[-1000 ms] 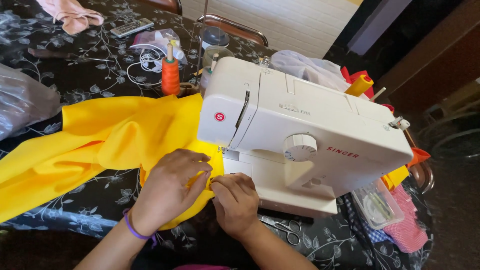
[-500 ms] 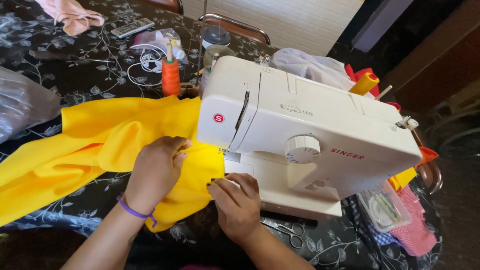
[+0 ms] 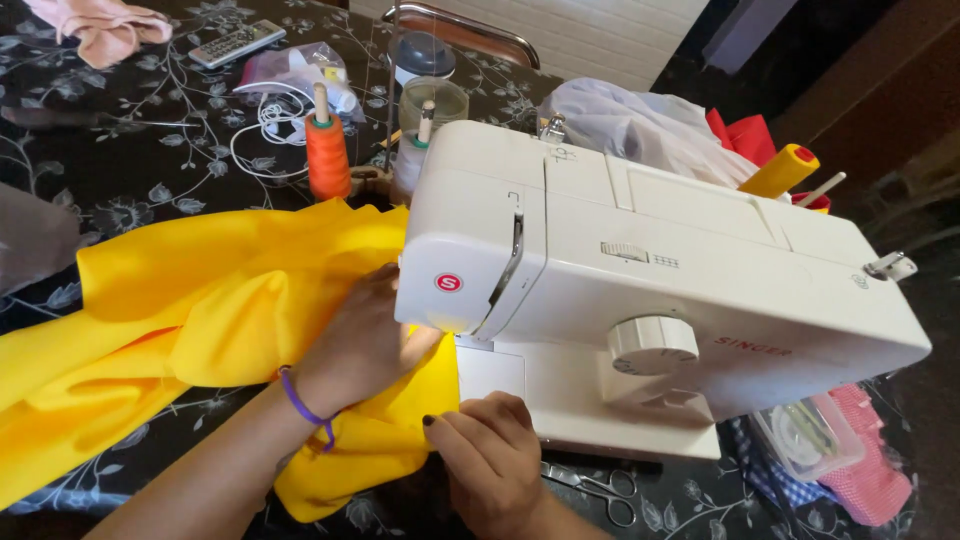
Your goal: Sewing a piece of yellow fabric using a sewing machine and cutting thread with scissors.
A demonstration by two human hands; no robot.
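Observation:
A white sewing machine [image 3: 640,270] stands on a table with a black floral cloth. Bright yellow fabric [image 3: 190,320] spreads from the left and runs under the machine's head. My left hand [image 3: 365,340], with a purple band at the wrist, lies flat on the fabric, fingers reaching under the machine head. My right hand [image 3: 485,455] pinches the fabric's near edge at the front of the machine bed. The needle area is hidden by the machine head and my left hand.
An orange thread cone [image 3: 327,155] and a white spool [image 3: 410,165] stand behind the fabric. Scissors [image 3: 600,490] lie at the machine's front. A clear plastic box [image 3: 808,435] and pink cloth [image 3: 878,470] sit at the right. A remote [image 3: 237,43], white cable and jars lie farther back.
My left hand has slid forward over the yellow fabric toward the machine head. My right hand stays at the fabric's near edge. The view has come closer to the machine.

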